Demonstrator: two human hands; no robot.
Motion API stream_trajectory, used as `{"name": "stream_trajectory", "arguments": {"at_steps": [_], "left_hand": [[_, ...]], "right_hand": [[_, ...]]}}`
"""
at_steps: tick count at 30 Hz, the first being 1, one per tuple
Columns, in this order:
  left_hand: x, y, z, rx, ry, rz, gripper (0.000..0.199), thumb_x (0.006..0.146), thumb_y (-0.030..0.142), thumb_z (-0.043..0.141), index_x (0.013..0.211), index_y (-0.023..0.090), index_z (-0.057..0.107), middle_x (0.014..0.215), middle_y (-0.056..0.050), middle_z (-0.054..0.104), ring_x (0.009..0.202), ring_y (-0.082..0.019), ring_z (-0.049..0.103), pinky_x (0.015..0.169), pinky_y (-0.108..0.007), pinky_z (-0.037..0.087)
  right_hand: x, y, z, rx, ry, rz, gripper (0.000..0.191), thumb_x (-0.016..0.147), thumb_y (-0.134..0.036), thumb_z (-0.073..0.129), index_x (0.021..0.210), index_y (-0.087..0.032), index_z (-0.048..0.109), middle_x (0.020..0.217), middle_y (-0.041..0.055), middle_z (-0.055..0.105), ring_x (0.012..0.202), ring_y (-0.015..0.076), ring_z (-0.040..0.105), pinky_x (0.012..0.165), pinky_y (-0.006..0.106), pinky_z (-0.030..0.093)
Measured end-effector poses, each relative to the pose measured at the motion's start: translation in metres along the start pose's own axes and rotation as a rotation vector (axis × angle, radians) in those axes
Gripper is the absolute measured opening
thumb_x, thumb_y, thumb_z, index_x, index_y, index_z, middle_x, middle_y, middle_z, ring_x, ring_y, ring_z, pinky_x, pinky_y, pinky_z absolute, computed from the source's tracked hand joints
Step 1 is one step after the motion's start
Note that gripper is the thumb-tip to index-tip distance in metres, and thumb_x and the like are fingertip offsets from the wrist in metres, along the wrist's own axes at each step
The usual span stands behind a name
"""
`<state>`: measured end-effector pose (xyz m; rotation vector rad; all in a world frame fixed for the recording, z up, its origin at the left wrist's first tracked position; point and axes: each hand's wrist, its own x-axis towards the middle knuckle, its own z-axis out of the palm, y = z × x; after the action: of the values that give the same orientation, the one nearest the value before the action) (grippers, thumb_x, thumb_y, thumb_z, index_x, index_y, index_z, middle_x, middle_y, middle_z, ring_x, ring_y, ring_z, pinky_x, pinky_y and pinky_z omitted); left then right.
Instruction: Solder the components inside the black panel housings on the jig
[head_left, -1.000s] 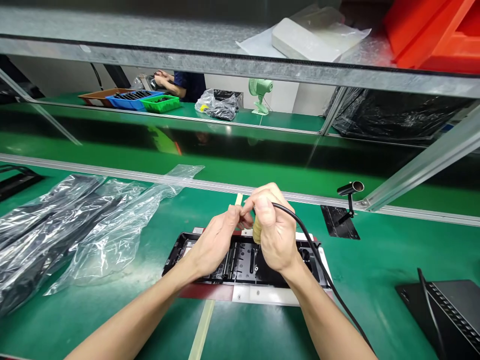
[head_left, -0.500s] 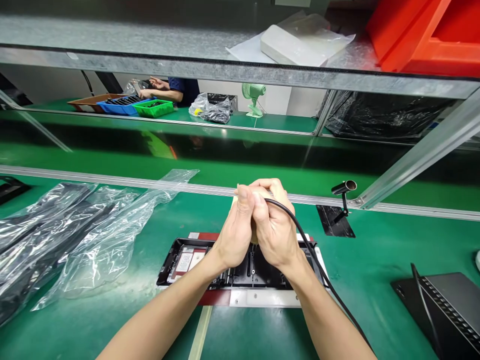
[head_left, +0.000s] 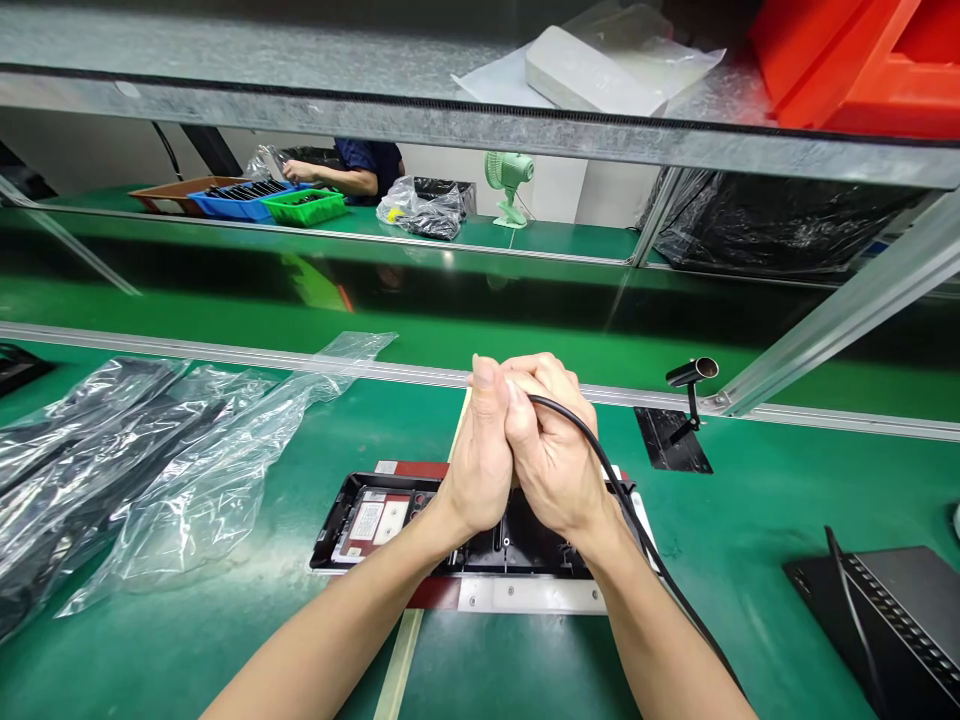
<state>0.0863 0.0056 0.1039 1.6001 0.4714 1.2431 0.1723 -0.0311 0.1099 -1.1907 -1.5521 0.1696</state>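
Note:
Close together in the middle, my left hand [head_left: 484,455] and my right hand [head_left: 555,450] are both closed, with their thumbs side by side. A black cable [head_left: 574,417] comes out from under my right thumb, curves over that hand and runs down past my right forearm. Whatever my left fingers close on is hidden between the hands. Below them lies an open, long black plastic housing [head_left: 337,520] on a red and white fixture [head_left: 525,596]. A label plate [head_left: 375,520] shows in its left end; my wrists cover part of its middle.
Clear plastic bags [head_left: 202,480] with dark parts lie at left. A small metal tube on a stand [head_left: 694,375] and a black slotted panel [head_left: 885,610] are at right. A metal shelf [head_left: 337,115] crosses above, holding a red bin [head_left: 862,80]. Across the bench a person [head_left: 360,170] handles things by trays.
The view has shifted slightly. My hands stay closed together and have turned a little, the left thumb standing more upright. Across the bench, the person's hands have shifted.

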Motion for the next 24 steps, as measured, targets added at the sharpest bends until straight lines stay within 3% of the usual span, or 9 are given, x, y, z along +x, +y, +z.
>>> {"name": "stream_trajectory", "arguments": {"at_steps": [7, 17, 24], "left_hand": [[-0.001, 0.003, 0.004, -0.101, 0.005, -0.033, 0.073, 0.104, 0.062, 0.014, 0.094, 0.020, 0.073, 0.101, -0.008, 0.070, 0.104, -0.025, 0.065, 0.090, -0.041, 0.057], [-0.004, -0.004, 0.000, -0.049, 0.050, -0.061, 0.067, 0.105, 0.058, 0.016, 0.104, 0.021, 0.072, 0.100, -0.009, 0.067, 0.102, -0.025, 0.062, 0.093, -0.043, 0.053], [-0.005, -0.008, 0.001, -0.054, 0.067, -0.035, 0.068, 0.104, 0.062, 0.017, 0.095, 0.023, 0.073, 0.095, -0.008, 0.066, 0.099, -0.025, 0.063, 0.086, -0.041, 0.055]], "right_hand": [[0.002, -0.001, -0.004, 0.052, -0.047, 0.029, 0.037, 0.104, -0.042, 0.042, 0.100, -0.026, 0.075, 0.102, 0.0049, 0.066, 0.098, 0.0194, 0.059, 0.090, 0.038, 0.042], [0.004, -0.001, -0.007, 0.060, -0.091, 0.018, 0.036, 0.103, -0.040, 0.045, 0.089, -0.023, 0.074, 0.100, 0.0047, 0.067, 0.097, 0.0185, 0.060, 0.090, 0.037, 0.046], [0.007, -0.002, -0.008, 0.107, -0.115, 0.036, 0.032, 0.101, -0.039, 0.049, 0.090, -0.025, 0.075, 0.099, 0.0052, 0.067, 0.097, 0.0198, 0.061, 0.089, 0.037, 0.049]]}}
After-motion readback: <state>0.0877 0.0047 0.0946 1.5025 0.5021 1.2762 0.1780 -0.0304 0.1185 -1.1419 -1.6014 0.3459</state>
